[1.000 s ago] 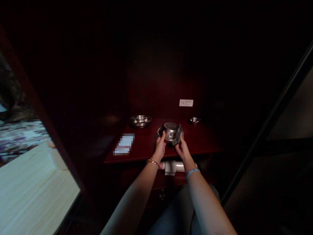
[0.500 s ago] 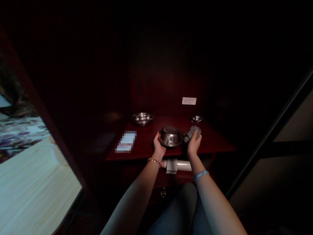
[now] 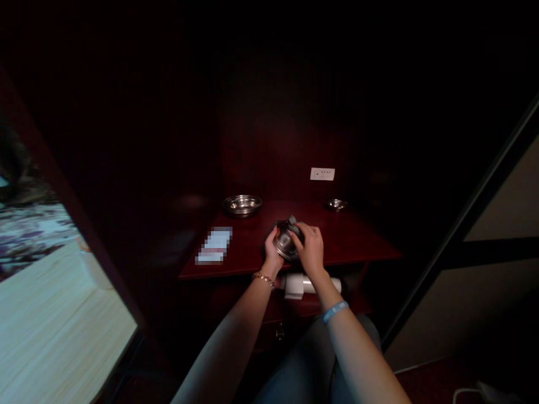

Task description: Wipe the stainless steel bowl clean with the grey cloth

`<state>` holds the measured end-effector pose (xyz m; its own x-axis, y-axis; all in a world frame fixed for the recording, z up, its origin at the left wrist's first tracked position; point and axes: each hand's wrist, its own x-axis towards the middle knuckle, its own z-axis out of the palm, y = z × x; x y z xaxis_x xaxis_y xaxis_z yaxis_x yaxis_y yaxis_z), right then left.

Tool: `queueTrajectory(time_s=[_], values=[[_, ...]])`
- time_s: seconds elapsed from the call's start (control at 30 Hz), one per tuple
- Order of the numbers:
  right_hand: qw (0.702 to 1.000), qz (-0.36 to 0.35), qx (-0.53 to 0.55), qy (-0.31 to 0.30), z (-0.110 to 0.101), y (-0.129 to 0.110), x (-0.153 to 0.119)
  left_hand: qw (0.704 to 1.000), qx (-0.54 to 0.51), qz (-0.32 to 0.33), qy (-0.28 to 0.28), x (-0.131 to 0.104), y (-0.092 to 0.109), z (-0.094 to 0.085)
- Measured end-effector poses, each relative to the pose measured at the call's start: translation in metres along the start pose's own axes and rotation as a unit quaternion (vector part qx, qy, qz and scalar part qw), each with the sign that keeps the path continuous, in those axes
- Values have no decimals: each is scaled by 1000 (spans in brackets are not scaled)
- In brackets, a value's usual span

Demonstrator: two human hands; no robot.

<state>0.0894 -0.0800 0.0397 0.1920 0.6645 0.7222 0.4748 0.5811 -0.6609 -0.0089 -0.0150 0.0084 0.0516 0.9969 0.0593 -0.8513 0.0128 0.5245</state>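
Observation:
My left hand (image 3: 273, 249) grips the left rim of a shiny steel bowl (image 3: 284, 244), which is held bottom up over the dark red shelf (image 3: 252, 247). A grey cloth (image 3: 292, 222) lies against the bowl's upturned base, pinched in the fingers of my right hand (image 3: 310, 245). That hand covers the bowl's right part and some of the cloth. Farther back on the left sit steel bowls (image 3: 242, 205) that look stacked, and a small steel bowl (image 3: 336, 205) rests at the back right.
A blurred white rectangle (image 3: 214, 245) lies at the shelf's left front. Below the shelf is a white cylindrical object (image 3: 295, 285) above a drawer knob (image 3: 279, 334). A socket (image 3: 322, 174) is on the back panel. A pale wooden table (image 3: 63, 325) stands at the left.
My right hand has moved left with the cloth, from beside the bowl onto its base. The bowl has shifted slightly left and tilted.

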Motion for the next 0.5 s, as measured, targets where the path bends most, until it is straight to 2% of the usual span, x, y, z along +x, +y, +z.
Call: queueTrajectory(time_s=[0.1, 0.23, 0.33, 0.5], values=[[998, 6, 65, -5, -2, -1, -14, 1000, -7, -12, 22, -2, 2, 2], [992, 47, 115, -12, -14, 7, -23, 1000, -9, -19, 23, -5, 3, 6], [990, 65, 126, 4, -22, 15, -22, 1000, 0, -13, 19, -7, 3, 8], [991, 71, 109, 39, -28, 30, -8, 999, 6, -6, 43, -9, 3, 10]])
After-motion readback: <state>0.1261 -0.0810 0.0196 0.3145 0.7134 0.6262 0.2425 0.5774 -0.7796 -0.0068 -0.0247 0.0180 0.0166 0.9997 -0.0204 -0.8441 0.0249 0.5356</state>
